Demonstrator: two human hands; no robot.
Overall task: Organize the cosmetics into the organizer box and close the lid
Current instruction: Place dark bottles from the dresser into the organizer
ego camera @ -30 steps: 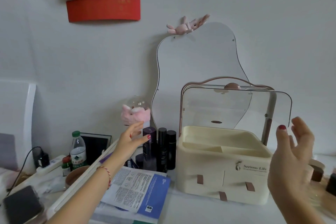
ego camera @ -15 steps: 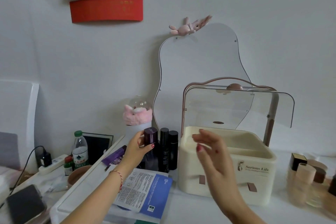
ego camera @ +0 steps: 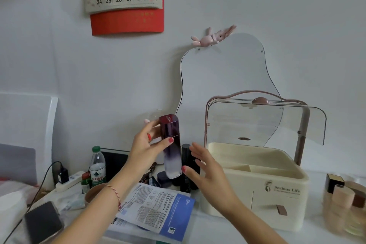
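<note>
A tall purple bottle (ego camera: 171,144) with a dark red cap is lifted off the desk, tilted slightly, with my left hand (ego camera: 146,148) gripping its upper half. My right hand (ego camera: 206,168) is open just right of the bottle's pale lower end, thumb tip touching or almost touching it. Behind the bottle stand two black bottles (ego camera: 187,162) on the desk. The cream organizer box (ego camera: 277,198) sits to the right with its clear lid (ego camera: 265,123) raised, its top compartments showing nothing inside. More cosmetics (ego camera: 344,198), blurred, stand at the far right.
A wavy mirror (ego camera: 223,77) leans on the wall behind the box. A blue-and-white leaflet (ego camera: 158,208) lies in front. At the left are a water bottle (ego camera: 97,166), a power strip (ego camera: 68,182), a brown bowl (ego camera: 95,194) and a phone (ego camera: 42,222).
My left hand has closed on the purple bottle and lifted it off the desk. My right hand swung from the far right, across the box front, to beside the bottle.
</note>
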